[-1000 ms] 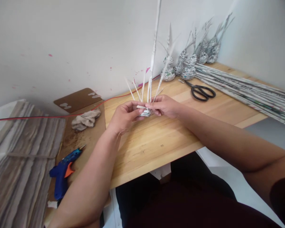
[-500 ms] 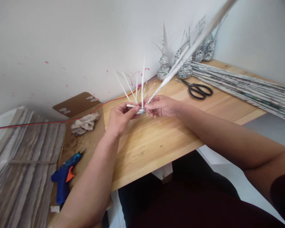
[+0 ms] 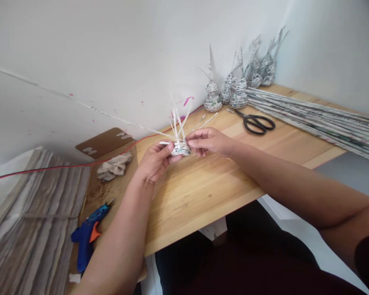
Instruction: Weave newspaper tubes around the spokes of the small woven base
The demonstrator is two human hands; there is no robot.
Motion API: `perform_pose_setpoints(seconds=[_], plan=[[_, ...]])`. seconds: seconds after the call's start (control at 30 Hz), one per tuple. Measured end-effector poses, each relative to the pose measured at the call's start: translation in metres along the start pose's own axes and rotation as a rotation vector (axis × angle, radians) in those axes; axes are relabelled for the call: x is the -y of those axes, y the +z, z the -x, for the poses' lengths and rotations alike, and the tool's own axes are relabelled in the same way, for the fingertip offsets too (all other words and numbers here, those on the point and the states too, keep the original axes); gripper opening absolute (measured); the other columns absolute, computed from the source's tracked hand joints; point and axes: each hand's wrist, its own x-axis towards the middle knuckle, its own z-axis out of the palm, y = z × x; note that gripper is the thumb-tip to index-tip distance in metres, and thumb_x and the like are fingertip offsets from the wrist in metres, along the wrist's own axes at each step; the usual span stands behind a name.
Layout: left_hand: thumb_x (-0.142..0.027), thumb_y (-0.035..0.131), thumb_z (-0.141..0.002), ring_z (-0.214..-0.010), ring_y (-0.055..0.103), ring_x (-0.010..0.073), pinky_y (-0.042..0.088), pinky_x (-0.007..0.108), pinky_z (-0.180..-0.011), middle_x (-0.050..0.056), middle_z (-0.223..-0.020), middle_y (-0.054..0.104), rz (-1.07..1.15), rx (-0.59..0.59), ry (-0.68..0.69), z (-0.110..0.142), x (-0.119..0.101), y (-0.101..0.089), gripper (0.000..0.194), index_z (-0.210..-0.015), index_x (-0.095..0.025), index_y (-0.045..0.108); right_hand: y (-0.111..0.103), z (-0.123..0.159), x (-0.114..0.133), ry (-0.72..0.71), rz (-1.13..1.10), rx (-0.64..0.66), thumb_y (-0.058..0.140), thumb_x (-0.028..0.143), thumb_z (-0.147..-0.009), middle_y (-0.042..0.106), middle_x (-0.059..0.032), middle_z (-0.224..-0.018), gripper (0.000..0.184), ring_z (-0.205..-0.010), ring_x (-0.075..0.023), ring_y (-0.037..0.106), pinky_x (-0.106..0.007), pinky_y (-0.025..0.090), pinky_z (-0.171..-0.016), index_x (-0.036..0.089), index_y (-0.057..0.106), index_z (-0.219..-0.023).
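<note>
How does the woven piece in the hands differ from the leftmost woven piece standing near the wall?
The held piece is low, with one rounded part; the standing piece is taller, with two stacked bulges. The held piece is in the left hand, while the standing piece rests on the wooden table. Both are woven from pale strips, with ends pointing up.

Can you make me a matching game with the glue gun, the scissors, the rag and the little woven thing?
Things:
1. glue gun
2. scissors
3. rag
4. little woven thing

Clues:
A. crumpled up
B. held in the left hand
C. blue with an orange trigger
D. black, beside the long paper sticks

Right pairs: 1-C, 2-D, 3-A, 4-B
</note>
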Motion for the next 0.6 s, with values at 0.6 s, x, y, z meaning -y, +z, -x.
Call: perform_pose_setpoints(seconds=[0.6], plan=[[-0.030,0.092,-0.061,-0.084,0.074,0.0199,0.065,0.027,-0.069,0.006,-0.086,0.074,-0.015,0.020,0.014,-0.0018,0.0079,0.0005,0.038,-0.085,-0.014,0.068,0.0082,0.0016,-0.0014,0.131,-0.142,0.044,0.085,0.031,-0.072,0.057,0.0035,-0.052,0.029,-0.047,-0.0076,0.058,-0.015,0.040,-0.041,0.015,0.061,-0.069]])
